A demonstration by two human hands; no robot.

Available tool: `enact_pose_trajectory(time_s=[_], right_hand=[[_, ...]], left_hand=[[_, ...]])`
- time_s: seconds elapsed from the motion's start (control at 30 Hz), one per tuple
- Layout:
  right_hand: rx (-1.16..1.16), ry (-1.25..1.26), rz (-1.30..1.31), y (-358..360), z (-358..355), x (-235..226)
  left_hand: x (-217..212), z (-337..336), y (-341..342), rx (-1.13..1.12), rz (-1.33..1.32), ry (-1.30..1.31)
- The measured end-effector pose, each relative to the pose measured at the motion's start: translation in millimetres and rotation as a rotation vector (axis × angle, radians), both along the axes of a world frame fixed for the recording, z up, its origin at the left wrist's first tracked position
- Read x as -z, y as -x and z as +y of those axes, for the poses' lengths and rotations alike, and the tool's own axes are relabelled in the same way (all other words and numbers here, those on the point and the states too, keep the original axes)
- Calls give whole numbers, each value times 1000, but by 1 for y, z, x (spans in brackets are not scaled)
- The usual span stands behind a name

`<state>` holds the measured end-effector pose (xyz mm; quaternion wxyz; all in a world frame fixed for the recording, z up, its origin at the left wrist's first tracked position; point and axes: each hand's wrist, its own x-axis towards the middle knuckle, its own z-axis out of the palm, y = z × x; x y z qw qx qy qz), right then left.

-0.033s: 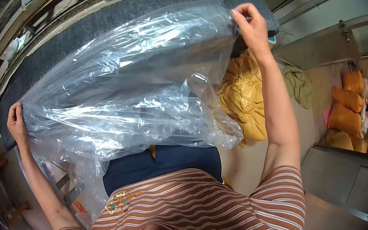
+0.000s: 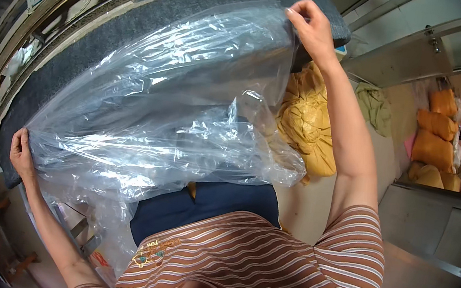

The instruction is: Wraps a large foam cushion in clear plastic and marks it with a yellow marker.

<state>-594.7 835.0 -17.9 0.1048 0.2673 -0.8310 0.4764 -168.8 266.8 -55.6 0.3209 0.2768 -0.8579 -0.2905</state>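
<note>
Dark grey padded bench (image 2: 89,47): curves across the head view, with the clear, glossy plastic film (image 2: 158,76) spread over it and drooping toward my waist.
Left hand (image 2: 21,154): my fingers are closed on the film's left edge.
Right hand (image 2: 314,28): my thumb and forefinger pinch its far right corner.
Creased middle: even, gentle tension between both pinches should flatten it without tearing.
Yellow cloth-like bundle (image 2: 306,119): near the film's loose right end; a snag seems possible.
</note>
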Motion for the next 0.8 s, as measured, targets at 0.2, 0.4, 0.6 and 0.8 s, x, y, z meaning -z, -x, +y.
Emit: enact_pose_trajectory(time_s=[0.2,0.4,0.6,0.8], right_hand=[[85,-188,98,27,-37,16],[105,-329,69,38,-33,16],[-220,73,-175,65,-47,-10],[127,550,-349,18,-111,-87]], left_hand=[[-10,7,-21,-5,91,39],[-36,33,-86,27,49,125],[-46,64,-57,-175,379,-219],[-108,55,26,-270,609,-197]])
